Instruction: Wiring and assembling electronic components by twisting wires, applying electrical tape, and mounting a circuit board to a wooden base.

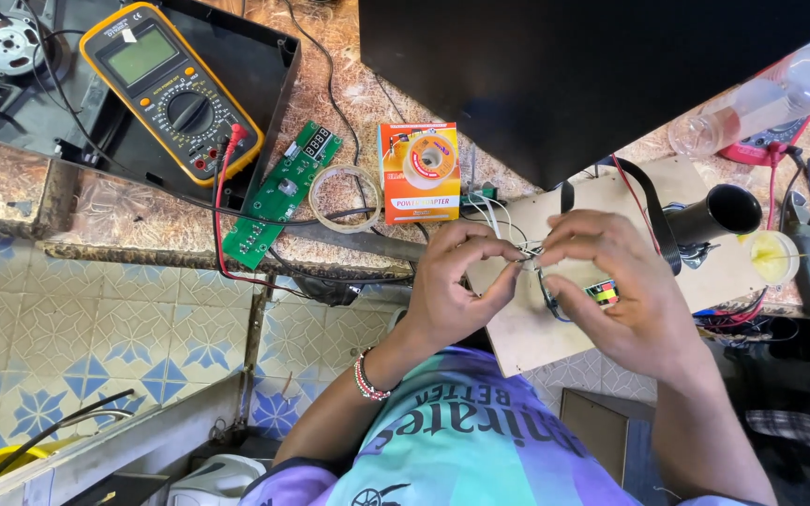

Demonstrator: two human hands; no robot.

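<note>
both hands pinching thin wires at frame centre

left hand (457,281) and right hand (611,281) curled, fingertips closed on wires (529,251); black tray (269,70), upper left, holding yellow multimeter (172,89).

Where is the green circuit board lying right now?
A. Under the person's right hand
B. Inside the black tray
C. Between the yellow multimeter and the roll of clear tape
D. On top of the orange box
C: the green circuit board lies on the counter just right of the yellow multimeter and left of the roll of clear tape, away from both hands.
</note>
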